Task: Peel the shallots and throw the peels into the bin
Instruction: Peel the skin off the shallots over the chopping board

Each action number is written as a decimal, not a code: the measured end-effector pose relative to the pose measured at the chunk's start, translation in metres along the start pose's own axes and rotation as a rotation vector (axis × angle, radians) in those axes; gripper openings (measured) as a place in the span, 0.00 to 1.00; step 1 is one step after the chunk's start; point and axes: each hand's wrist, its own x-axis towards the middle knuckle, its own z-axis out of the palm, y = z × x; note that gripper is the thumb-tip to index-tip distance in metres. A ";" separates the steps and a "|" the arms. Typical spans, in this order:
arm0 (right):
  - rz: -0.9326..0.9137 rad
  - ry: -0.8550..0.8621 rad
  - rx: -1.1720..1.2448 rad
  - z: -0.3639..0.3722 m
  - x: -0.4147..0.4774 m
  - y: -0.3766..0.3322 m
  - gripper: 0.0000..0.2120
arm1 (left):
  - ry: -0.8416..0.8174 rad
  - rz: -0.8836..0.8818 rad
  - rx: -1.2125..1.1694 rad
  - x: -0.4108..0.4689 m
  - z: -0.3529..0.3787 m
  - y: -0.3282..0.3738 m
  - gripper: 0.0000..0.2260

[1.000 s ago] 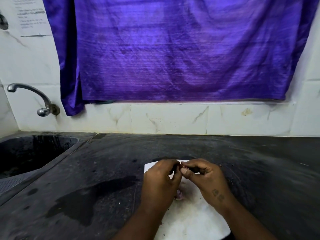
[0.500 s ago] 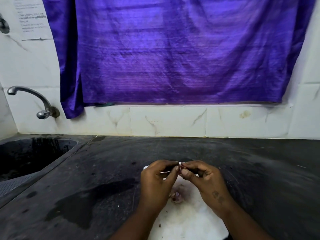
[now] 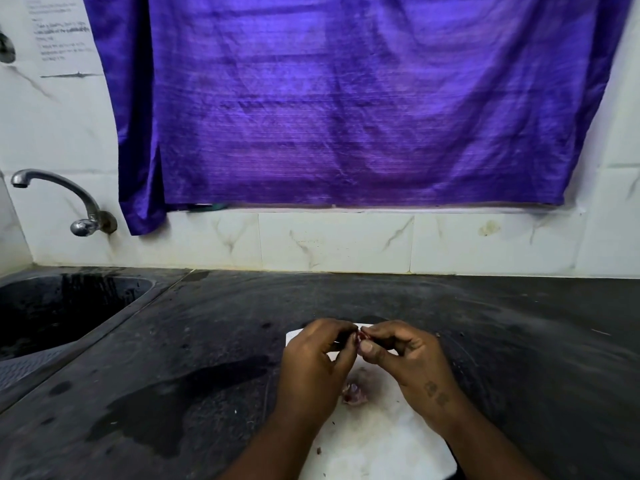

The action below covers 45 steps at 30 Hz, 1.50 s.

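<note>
One shallot [image 3: 360,336], dark wet counter [image 3: 502,341], purple curtain [image 3: 346,116]

Kinda dim and flat in here, soft even light, hardly any hard shadows. The purple curtain [image 3: 346,116] glows brightest near its middle, and the dark counter [image 3: 502,341] has a dull sheen. The wide lens bows the wall tiles [image 3: 332,242] at the edges, and the wall note [image 3: 62,36] is blurry.

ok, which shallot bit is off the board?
The reddish shallot pinched between left hand and right hand; the pale peel clump lies on the white board.
</note>
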 end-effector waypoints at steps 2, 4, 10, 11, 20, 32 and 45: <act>-0.004 -0.006 -0.016 0.000 0.000 0.002 0.08 | 0.010 0.028 0.093 -0.001 0.003 0.002 0.06; -0.008 -0.013 -0.029 0.000 0.000 0.003 0.06 | 0.016 0.055 0.174 -0.001 0.005 0.004 0.05; -0.012 -0.044 0.047 0.002 -0.003 -0.001 0.06 | 0.058 0.084 0.228 -0.001 0.006 0.008 0.04; -0.014 -0.045 0.060 0.002 -0.003 -0.001 0.07 | 0.080 0.053 0.197 -0.001 0.007 0.009 0.02; 0.077 -0.005 0.225 0.004 -0.001 -0.005 0.11 | 0.040 -0.337 -0.353 0.000 0.011 0.002 0.06; 0.089 -0.033 0.176 0.005 -0.002 -0.008 0.08 | -0.019 -0.157 -0.109 -0.002 0.010 -0.004 0.04; 0.085 -0.002 0.100 0.007 -0.001 -0.005 0.06 | -0.122 -0.142 0.058 -0.003 0.012 0.002 0.07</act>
